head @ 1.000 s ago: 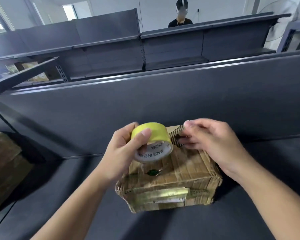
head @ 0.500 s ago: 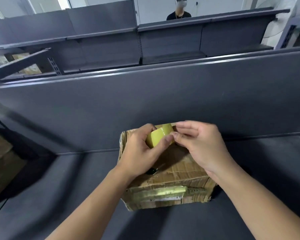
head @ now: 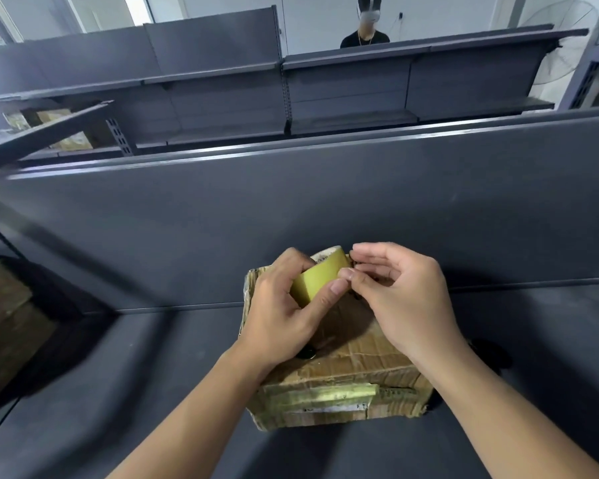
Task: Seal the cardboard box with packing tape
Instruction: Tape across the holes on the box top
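The left hand (head: 284, 316) curls round the light, stiff yellow packing tape roll (head: 317, 278), and the right hand (head: 395, 305) fingertips pinch its rim, probably seeking the flimsy, sticky free end.

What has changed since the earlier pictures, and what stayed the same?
The left hand turned the tape roll, so its yellow band faces the camera instead of its printed side. The right hand left the far corner of the box and now pinches the roll's edge. The left hand still holds the roll, and the box lies where it was on the shelf.
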`<state>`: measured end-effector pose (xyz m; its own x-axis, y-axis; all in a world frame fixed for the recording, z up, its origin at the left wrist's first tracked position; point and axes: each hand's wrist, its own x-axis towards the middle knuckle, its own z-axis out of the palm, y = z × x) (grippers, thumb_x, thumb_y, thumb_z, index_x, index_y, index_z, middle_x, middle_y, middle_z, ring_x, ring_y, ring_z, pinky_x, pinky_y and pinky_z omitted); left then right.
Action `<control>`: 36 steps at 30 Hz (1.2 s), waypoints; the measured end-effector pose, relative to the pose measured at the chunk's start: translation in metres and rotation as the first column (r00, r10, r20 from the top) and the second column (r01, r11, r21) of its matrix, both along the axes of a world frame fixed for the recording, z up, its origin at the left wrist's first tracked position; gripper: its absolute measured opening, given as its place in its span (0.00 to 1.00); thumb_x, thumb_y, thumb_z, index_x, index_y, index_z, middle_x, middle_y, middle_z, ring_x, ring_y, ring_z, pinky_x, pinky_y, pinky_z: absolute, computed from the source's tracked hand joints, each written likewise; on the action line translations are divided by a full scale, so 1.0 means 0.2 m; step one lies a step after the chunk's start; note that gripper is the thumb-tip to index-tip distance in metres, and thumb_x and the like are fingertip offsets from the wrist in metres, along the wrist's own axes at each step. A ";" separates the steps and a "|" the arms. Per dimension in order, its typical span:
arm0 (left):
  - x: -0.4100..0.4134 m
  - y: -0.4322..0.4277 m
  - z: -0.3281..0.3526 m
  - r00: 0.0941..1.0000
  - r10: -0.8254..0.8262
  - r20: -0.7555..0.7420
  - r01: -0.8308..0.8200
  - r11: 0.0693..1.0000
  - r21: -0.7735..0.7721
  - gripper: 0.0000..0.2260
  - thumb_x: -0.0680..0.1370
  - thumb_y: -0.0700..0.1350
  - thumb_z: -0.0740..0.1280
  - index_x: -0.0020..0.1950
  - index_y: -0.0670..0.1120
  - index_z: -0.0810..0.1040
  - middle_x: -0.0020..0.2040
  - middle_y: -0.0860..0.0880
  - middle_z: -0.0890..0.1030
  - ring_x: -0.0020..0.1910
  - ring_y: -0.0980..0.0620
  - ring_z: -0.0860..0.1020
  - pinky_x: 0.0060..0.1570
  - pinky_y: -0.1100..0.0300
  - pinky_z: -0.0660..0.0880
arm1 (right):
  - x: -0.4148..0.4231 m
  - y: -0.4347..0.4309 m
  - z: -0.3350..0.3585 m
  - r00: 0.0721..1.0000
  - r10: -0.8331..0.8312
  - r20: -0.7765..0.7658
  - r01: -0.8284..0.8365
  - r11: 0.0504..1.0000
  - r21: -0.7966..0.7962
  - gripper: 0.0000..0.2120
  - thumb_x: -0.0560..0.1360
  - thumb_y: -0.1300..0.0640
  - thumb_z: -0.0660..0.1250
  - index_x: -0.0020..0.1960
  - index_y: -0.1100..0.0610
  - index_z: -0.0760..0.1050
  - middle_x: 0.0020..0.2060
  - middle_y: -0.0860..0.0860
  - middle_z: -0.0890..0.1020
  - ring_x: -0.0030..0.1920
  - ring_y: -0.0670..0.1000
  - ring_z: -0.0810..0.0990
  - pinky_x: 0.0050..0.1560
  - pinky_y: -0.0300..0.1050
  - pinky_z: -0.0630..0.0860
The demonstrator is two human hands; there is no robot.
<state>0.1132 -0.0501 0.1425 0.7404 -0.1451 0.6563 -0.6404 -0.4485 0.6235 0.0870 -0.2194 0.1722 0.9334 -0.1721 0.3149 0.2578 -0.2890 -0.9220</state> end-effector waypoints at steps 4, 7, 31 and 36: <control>0.00 0.01 -0.01 0.999 -0.031 0.038 0.033 0.999 -0.030 0.13 0.77 0.51 0.74 0.45 0.41 0.80 0.43 0.53 0.76 0.42 0.53 0.77 0.42 0.61 0.71 | 0.00 0.01 -0.02 1.000 0.000 -0.013 0.001 0.996 0.091 0.15 0.70 0.61 0.79 0.54 0.50 0.83 0.45 0.44 0.86 0.47 0.39 0.84 0.49 0.36 0.81; -0.01 0.01 -0.01 0.998 -0.035 0.051 0.037 0.999 -0.039 0.11 0.76 0.51 0.75 0.44 0.44 0.80 0.46 0.54 0.76 0.44 0.54 0.77 0.44 0.61 0.72 | 0.00 0.01 -0.03 0.999 0.001 -0.032 0.005 0.984 0.176 0.14 0.70 0.63 0.79 0.50 0.48 0.83 0.42 0.45 0.87 0.46 0.41 0.85 0.48 0.37 0.81; 0.01 0.01 -0.03 0.999 -0.001 0.054 0.003 0.999 -0.040 0.14 0.76 0.54 0.73 0.45 0.42 0.80 0.45 0.51 0.77 0.44 0.51 0.78 0.42 0.55 0.74 | 0.07 0.04 -0.08 0.955 0.046 -0.294 0.046 0.954 0.297 0.09 0.78 0.63 0.70 0.45 0.50 0.81 0.46 0.49 0.86 0.51 0.50 0.84 0.56 0.50 0.81; 0.01 0.02 -0.03 0.999 0.001 0.045 0.000 1.000 -0.014 0.12 0.76 0.53 0.73 0.45 0.44 0.80 0.47 0.52 0.77 0.47 0.47 0.78 0.44 0.47 0.76 | 0.05 0.08 -0.11 0.961 -0.026 -0.276 0.062 0.991 0.122 0.08 0.81 0.60 0.66 0.51 0.48 0.79 0.49 0.45 0.83 0.52 0.47 0.82 0.52 0.46 0.79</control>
<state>0.1157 -0.0464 0.1356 0.7102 -0.1351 0.6910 -0.6678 -0.4400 0.6004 0.0968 -0.2028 0.1504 0.9713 -0.2369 0.0214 -0.0194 -0.1689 -0.9854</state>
